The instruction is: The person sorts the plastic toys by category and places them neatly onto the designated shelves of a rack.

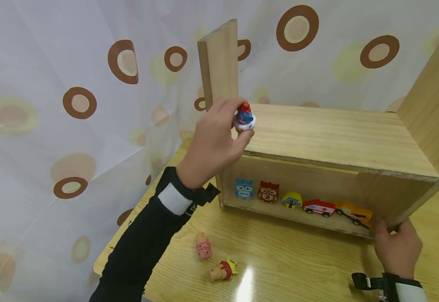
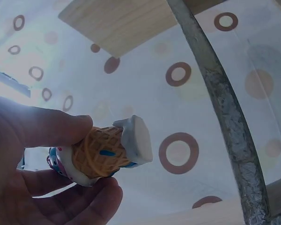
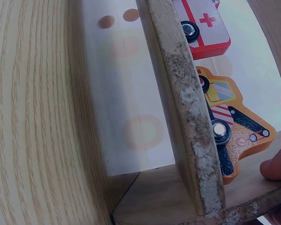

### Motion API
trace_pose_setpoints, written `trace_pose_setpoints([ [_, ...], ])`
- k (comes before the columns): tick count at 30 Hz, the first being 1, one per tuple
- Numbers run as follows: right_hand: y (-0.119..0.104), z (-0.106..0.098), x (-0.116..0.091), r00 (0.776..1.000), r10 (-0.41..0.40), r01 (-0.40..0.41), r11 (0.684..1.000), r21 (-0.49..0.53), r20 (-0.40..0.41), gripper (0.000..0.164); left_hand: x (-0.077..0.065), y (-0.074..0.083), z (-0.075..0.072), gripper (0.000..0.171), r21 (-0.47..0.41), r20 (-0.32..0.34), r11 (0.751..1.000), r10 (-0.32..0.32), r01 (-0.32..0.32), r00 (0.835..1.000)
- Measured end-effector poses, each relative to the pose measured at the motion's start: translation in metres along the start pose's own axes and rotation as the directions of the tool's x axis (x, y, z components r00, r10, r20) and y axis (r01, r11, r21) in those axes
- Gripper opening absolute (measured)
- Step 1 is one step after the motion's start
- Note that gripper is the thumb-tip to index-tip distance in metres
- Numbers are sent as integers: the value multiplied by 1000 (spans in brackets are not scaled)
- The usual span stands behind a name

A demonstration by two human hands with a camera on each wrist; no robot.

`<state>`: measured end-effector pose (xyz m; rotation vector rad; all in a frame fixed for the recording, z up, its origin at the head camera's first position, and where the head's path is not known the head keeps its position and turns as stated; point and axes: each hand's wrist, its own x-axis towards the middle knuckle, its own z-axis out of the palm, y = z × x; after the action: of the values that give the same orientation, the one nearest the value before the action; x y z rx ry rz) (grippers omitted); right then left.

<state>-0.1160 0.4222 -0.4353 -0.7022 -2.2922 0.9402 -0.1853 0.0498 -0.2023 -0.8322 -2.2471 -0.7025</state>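
Between thumb and fingers, my left hand (image 1: 217, 134) pinches a small ice-cream-cone figurine (image 1: 245, 117) with a blue-and-red top and white rim, near the left end of the wooden shelf's upper board (image 1: 333, 134). Its waffle-patterned cone (image 2: 103, 152) and white base show in the left wrist view. My right hand (image 1: 398, 247) grips the shelf's lower right corner, beside a yellow toy truck (image 1: 355, 214); some of its fingers are hidden behind the wood. In the right wrist view, the thumb (image 3: 277, 164) rests near the orange-edged truck.
On the lower shelf stand a blue owl (image 1: 244, 188), a red owl (image 1: 268, 192), a yellow tree block (image 1: 292, 200) and a toy ambulance (image 1: 319, 207). A pink cone figurine (image 1: 203, 246) and a red-and-yellow one (image 1: 223, 270) lie on the table (image 1: 280, 268). An upright board (image 1: 221, 63) rises at left.
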Motion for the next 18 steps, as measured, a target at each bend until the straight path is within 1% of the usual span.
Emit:
trace_pose_setpoints([
  [3,1,0,0,1000,3,-3,1000,4,7,37,10,-2,11,42,46,12,999,-28,27,1000],
  [7,-1,1,1,1000,5,-5,1000,11,3,35,18,-8,22,41,68,23,996,-59,57,998],
  [10,-3,2,1,1000,3,-3,1000,10,-7,34,22,-11,26,41,73,43,993,-95,91,995],
  [14,-4,2,0,1000,6,-6,1000,6,-16,33,25,-13,30,43,102,69,985,-144,137,987],
  [18,-3,1,1,1000,-10,10,1000,1,-20,30,24,-11,32,44,137,97,978,-172,158,980],
])
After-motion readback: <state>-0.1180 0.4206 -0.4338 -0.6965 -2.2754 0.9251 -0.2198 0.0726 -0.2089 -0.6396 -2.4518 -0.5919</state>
